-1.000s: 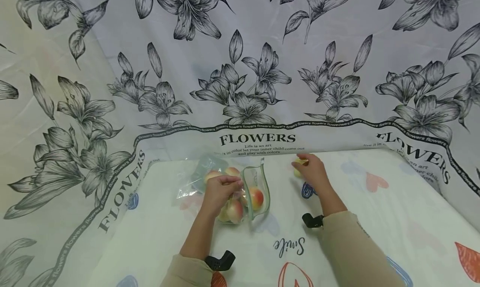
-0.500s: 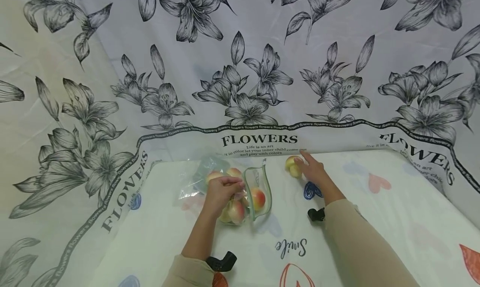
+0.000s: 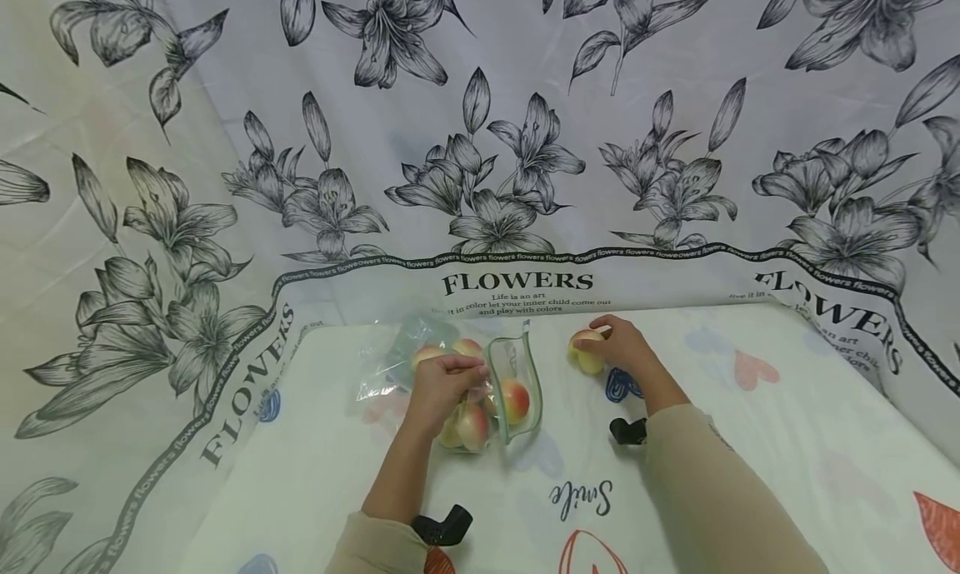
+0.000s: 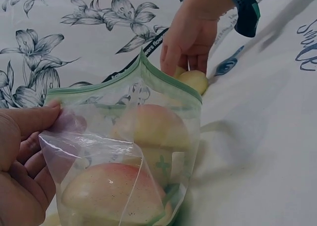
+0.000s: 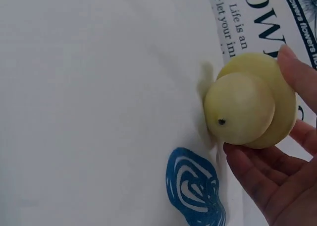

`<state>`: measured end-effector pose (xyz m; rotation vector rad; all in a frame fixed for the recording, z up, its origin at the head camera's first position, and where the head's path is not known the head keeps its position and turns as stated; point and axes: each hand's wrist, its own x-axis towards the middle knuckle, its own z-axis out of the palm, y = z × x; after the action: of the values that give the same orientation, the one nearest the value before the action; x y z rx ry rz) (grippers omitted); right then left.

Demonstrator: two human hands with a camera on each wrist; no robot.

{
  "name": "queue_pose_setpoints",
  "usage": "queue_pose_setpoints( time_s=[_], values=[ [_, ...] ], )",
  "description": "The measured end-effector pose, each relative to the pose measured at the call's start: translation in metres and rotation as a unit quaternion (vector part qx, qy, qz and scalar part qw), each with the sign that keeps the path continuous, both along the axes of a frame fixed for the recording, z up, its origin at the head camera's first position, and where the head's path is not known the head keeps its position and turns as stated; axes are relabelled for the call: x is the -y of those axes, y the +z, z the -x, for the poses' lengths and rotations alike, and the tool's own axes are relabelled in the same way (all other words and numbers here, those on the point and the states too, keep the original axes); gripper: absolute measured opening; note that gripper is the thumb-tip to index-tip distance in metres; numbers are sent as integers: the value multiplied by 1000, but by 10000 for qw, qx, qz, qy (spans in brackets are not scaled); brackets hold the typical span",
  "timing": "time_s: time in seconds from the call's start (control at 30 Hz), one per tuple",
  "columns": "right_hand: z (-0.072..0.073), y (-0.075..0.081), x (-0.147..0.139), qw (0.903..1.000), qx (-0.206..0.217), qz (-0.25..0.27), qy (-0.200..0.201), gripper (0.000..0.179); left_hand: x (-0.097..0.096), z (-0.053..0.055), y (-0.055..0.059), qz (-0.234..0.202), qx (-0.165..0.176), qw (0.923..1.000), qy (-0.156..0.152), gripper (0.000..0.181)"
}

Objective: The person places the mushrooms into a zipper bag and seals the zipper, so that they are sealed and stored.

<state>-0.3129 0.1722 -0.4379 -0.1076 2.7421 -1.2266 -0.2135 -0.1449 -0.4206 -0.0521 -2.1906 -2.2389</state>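
In the head view, my left hand (image 3: 446, 386) pinches the edge of a clear zip bag (image 4: 99, 151) with a green rim. The bag's mouth stands open toward the right. Inside lie several round yellow fruits with a red blush, among them a front fruit (image 4: 109, 194). To the right, near the far table edge, my right hand (image 3: 626, 346) holds a pale yellow pear-shaped fruit (image 5: 240, 109) between thumb and fingers. Its smaller rounded end carries a dark dot and faces the right wrist camera. Part of its far side is hidden by the fingers.
A white cloth (image 3: 750, 441) printed with hearts and lettering covers the table. Behind rises a hanging sheet (image 3: 495, 99) with black line-drawn flowers. The bag's crinkled clear part (image 3: 378, 374) spreads left of the left hand.
The right hand first shifted off the yellow fruit with fingers loosened, leaving it more exposed, then closed around it again slightly nearer the person. The left hand and bag stay in place.
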Motion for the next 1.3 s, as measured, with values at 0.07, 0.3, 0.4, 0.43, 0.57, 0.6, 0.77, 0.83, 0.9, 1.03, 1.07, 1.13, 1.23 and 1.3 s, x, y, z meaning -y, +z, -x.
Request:
queue_pose_setpoints(
  time_s=[0.07,0.3,0.4,0.43,0.57,0.6,0.77,0.83,0.9,1.03,1.07,1.13,1.23,1.3],
  values=[
    [-4,-3,0,9999,-5,117,47,74,0,0,0,32,10,10000,21,21],
    [-28,-8,9,9985,-302,445,99,79,2,0,0,4,-24,10000,27,21],
    [-35,-14,9,9981,-281,534,83,78,3,1,-1,-45,-7,10000,28,20],
    [-37,-16,10,9979,-239,603,34,77,3,2,-1,-57,4,10000,26,20],
    [-47,-17,12,9928,121,1163,-241,72,3,3,-1,-87,19,10000,27,20],
    [-50,-16,13,9899,217,1366,-298,71,3,3,-1,-87,19,10000,33,20],
    [-66,-5,23,9715,382,2337,-53,67,4,2,-1,-83,22,9999,54,21],
    [-71,1,27,9678,261,2499,153,68,4,2,0,-66,13,10000,68,22],
    [-75,6,31,9658,153,2573,286,70,3,1,1,-43,11,10000,85,23],
    [-82,14,35,9665,38,2552,259,71,2,-1,2,19,17,10000,94,23],
    [-83,15,35,9681,70,2497,209,71,1,-1,2,25,26,10000,89,22],
    [-85,15,36,9701,161,2416,145,72,0,-1,2,32,29,10000,70,22],
    [-87,14,39,9728,232,2303,117,71,0,-1,1,6,24,10000,39,21],
    [-88,13,41,9726,233,2308,139,70,-1,0,1,-37,19,10000,6,21]
  ],
)
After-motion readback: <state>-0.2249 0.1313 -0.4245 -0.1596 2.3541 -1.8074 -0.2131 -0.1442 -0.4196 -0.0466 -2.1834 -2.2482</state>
